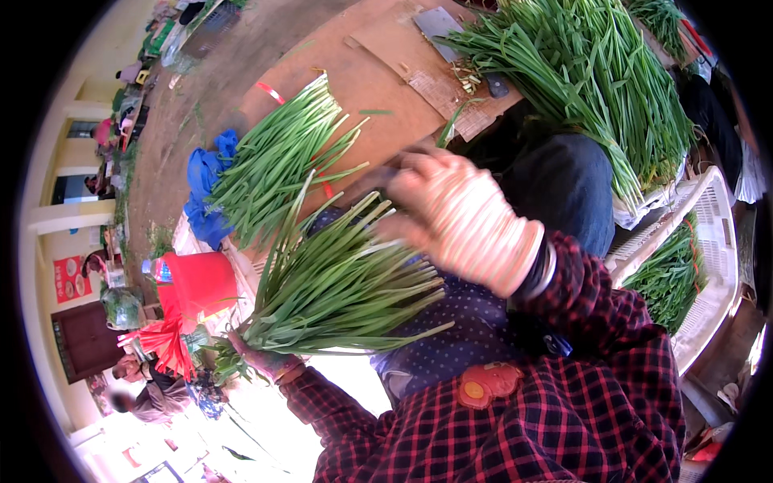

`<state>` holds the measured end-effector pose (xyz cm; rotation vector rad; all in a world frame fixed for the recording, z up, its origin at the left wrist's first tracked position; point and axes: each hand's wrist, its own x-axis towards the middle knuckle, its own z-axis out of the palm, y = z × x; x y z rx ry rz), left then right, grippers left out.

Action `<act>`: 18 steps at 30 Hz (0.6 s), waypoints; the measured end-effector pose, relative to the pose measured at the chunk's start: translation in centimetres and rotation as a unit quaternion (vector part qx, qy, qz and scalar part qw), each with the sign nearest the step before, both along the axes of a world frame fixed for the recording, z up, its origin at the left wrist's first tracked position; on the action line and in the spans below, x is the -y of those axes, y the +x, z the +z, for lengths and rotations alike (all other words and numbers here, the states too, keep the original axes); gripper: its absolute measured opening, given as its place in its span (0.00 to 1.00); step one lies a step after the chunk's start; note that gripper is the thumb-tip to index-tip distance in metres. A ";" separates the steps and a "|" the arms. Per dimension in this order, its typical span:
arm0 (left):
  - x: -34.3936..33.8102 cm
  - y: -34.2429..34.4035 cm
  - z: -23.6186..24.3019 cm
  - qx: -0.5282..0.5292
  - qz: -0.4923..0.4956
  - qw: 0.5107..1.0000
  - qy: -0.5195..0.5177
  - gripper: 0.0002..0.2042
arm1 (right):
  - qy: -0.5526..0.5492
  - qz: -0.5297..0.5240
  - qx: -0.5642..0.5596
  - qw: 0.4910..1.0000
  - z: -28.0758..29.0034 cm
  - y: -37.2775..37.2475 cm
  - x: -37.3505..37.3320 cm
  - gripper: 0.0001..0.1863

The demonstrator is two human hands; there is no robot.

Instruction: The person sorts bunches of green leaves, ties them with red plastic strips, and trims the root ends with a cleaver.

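In the head view, your left hand [262, 360] has its fingers clenched round the root end of a bundle of green chives [338, 282], whose leaves fan up toward your gloved right hand [463, 221]. That hand is blurred at the leaf tips, so I cannot tell its fingers' state. Beyond both hands, another chive bundle [278, 157] lies on the brown bench [378, 88], beside a red bucket [201, 282].

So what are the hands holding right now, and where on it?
The left hand grips a bunch of green leaves at its base end. The gloved right hand is at the leaf tips, blurred; whether it grips them cannot be told.
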<state>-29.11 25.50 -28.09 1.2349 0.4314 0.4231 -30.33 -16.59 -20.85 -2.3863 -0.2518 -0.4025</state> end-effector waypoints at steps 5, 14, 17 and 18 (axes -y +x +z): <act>2.1 -0.1 -0.1 -0.036 0.045 0.997 0.044 0.28 | 0.209 0.163 0.087 0.960 1.0 -0.1 -6.1 0.31; 2.1 0.1 1.3 0.020 0.048 0.997 0.052 0.28 | -0.211 -0.181 -0.120 0.953 -8.5 0.8 1.1 0.13; -1.1 -0.9 -0.2 0.043 0.038 0.997 0.059 0.24 | 0.066 -0.061 0.080 0.993 3.3 1.2 -1.8 0.17; 0.2 -0.9 0.2 0.028 0.066 0.996 0.057 0.26 | 0.124 0.021 0.140 0.982 3.7 1.3 -3.8 0.19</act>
